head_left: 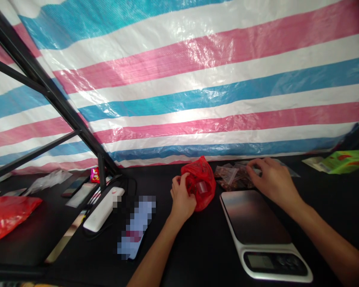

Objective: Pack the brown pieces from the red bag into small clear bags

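Note:
My left hand (pixel 183 197) is closed on the near left side of a red plastic bag (pixel 208 175), which stands with its mouth gaping toward me. Inside it sits a small clear plastic cup or lid (pixel 201 187). To the right, clear plastic bags of brown pieces (pixel 235 177) lie flat behind a white kitchen scale (pixel 257 217). My right hand (pixel 271 177) is over their right end, fingers curled and thumb side down, seemingly pinching clear plastic; the fingertips are partly hidden. Nothing rests on the scale's dark plate.
Left of my arm lie a phone (pixel 139 227) and a white power strip (pixel 103 209) with cables. A black metal frame (pixel 62 109) slants down to the table. A green packet (pixel 342 162) is at far right, a red bag (pixel 14 213) at far left. Striped sheeting (pixel 197 95) hangs behind.

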Tool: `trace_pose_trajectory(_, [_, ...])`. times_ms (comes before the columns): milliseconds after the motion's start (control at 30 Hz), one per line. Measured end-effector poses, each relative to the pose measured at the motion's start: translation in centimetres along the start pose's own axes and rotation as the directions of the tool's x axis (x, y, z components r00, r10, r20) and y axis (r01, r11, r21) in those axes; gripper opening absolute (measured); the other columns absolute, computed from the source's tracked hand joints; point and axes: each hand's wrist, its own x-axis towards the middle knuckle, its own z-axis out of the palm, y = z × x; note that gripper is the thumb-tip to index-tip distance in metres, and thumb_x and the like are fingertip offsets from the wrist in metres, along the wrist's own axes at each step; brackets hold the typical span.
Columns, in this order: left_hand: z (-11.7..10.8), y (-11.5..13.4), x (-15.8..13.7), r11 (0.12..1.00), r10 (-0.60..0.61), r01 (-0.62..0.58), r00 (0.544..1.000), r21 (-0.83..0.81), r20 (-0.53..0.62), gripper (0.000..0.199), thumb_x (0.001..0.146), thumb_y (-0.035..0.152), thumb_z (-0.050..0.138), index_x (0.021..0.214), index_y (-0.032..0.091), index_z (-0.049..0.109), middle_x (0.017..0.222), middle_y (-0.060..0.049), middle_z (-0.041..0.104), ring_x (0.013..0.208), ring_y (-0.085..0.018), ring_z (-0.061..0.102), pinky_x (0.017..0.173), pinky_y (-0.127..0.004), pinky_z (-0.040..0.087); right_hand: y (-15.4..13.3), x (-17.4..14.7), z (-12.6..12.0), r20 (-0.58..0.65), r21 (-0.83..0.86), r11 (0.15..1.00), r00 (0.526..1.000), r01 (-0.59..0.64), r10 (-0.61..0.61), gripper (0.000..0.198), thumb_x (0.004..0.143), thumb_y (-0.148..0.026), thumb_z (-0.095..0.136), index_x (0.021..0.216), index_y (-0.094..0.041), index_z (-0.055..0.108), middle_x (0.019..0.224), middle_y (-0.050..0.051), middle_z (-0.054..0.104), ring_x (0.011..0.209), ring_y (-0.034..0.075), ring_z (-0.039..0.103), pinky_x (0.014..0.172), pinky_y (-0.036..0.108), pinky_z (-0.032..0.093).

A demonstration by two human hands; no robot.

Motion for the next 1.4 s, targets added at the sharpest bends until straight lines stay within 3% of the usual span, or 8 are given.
trace_pose_trajectory(200, [-1.2, 0.9, 0.8, 0.925, 0.318, -0.310, 0.948, -0.220, 0.000, 0.071, 0.070, -0.009, 0.051, 0.131, 0.024, 0.064, 0.138, -0.010, 0.058, 0.135, -0.025, 0.057, 0.122, -0.043, 0.042, -4.5, -1.2, 0.3, -0.046, 0.302, 0.924, 0.971, 0.236, -0.234, 0.026, 0.103, -0.042, 0.058, 0.123, -0.027, 0.066, 0.125, 0.010, 0.075, 0.117, 0.033, 0.067, 0.099, 0.051, 0.047])
trace_pose_trajectory(367, [-3.0, 0.7, 0.7, 0.993, -0.113, 0.114, 0.993, 0.031, -0.015, 0.072, 0.084, 0.021, 0.070, 0.153, 0.021, 0.049, 0.133, -0.019, 0.062, 0.126, -0.039, 0.062, 0.106, -0.054, 0.051, -6.4, -2.5, 0.8, 0.072, 0.389, 0.873, 0.935, 0.293, -0.346, 0.030, 0.103, -0.041, 0.062, 0.131, -0.032, 0.062, 0.131, 0.007, 0.074, 0.126, 0.034, 0.064, 0.108, 0.058, 0.041])
trace_pose_trajectory(467, [-3.2, -0.2, 1.1, 0.980, -0.114, 0.138, 0.980, -0.145, 0.162, 0.073, 0.081, 0.014, 0.069, 0.151, 0.023, 0.049, 0.101, -0.008, 0.071, 0.094, -0.027, 0.072, 0.089, -0.039, 0.056, -6.7, -2.7, 1.2, 0.034, 0.465, 0.846, 0.949, 0.262, -0.313, 0.027, 0.101, -0.039, 0.065, 0.127, -0.032, 0.063, 0.124, 0.006, 0.077, 0.117, 0.033, 0.069, 0.106, 0.058, 0.044])
trace_pose_trajectory(533, [-3.0, -0.4, 1.6, 0.940, -0.102, 0.128, 0.990, -0.317, 0.099, 0.070, 0.078, 0.008, 0.066, 0.145, 0.024, 0.053, 0.089, -0.001, 0.067, 0.075, -0.019, 0.069, 0.075, -0.030, 0.055, -6.9, -2.8, 1.2, -0.043, 0.524, 0.818, 0.967, 0.236, -0.252, 0.025, 0.101, -0.036, 0.066, 0.125, -0.030, 0.064, 0.117, 0.005, 0.078, 0.108, 0.031, 0.073, 0.101, 0.053, 0.050])
trace_pose_trajectory(700, [-2.8, 1.0, 1.5, 0.870, 0.151, -0.300, 0.918, -0.391, -0.367, 0.057, 0.074, 0.000, 0.061, 0.125, 0.025, 0.066, 0.105, -0.002, 0.066, 0.093, -0.018, 0.066, 0.088, -0.031, 0.055, -7.7, -3.0, -0.7, -0.171, 0.631, 0.723, 0.959, 0.282, -0.224, 0.025, 0.101, -0.024, 0.067, 0.125, -0.030, 0.066, 0.115, 0.004, 0.076, 0.102, 0.024, 0.073, 0.092, 0.037, 0.058])
trace_pose_trajectory(867, [-3.0, 1.9, 0.5, 0.795, 0.443, -0.564, 0.791, -0.222, -0.423, 0.047, 0.080, 0.000, 0.058, 0.119, 0.025, 0.069, 0.116, -0.006, 0.064, 0.110, -0.023, 0.064, 0.098, -0.037, 0.055, -9.0, -3.7, -2.1, -0.148, 0.651, 0.672, 0.927, 0.353, -0.343, 0.034, 0.101, -0.015, 0.063, 0.130, -0.032, 0.066, 0.117, 0.003, 0.075, 0.106, 0.020, 0.074, 0.096, 0.030, 0.059])
trace_pose_trajectory(1233, [-2.6, 1.6, 0.7, 0.804, 0.295, -0.407, 0.906, -0.434, -0.303, 0.053, 0.082, 0.001, 0.054, 0.129, 0.025, 0.062, 0.134, -0.007, 0.065, 0.129, -0.024, 0.062, 0.117, -0.045, 0.047, -9.1, -3.6, -2.0, -0.178, 0.661, 0.654, 0.924, 0.368, -0.339, 0.034, 0.100, -0.010, 0.061, 0.128, -0.029, 0.065, 0.114, 0.004, 0.072, 0.102, 0.018, 0.073, 0.093, 0.027, 0.060])
trace_pose_trajectory(1400, [-1.4, 1.1, 0.5, 0.844, 0.291, -0.346, 0.937, -0.410, -0.191, 0.082, 0.073, -0.004, 0.059, 0.148, 0.028, 0.049, 0.154, -0.009, 0.051, 0.146, -0.029, 0.050, 0.127, -0.050, 0.037, -9.4, -3.8, -2.4, -0.124, 0.691, 0.641, 0.928, 0.334, -0.350, 0.035, 0.101, -0.012, 0.059, 0.130, -0.031, 0.066, 0.113, 0.004, 0.072, 0.100, 0.018, 0.073, 0.092, 0.028, 0.060])
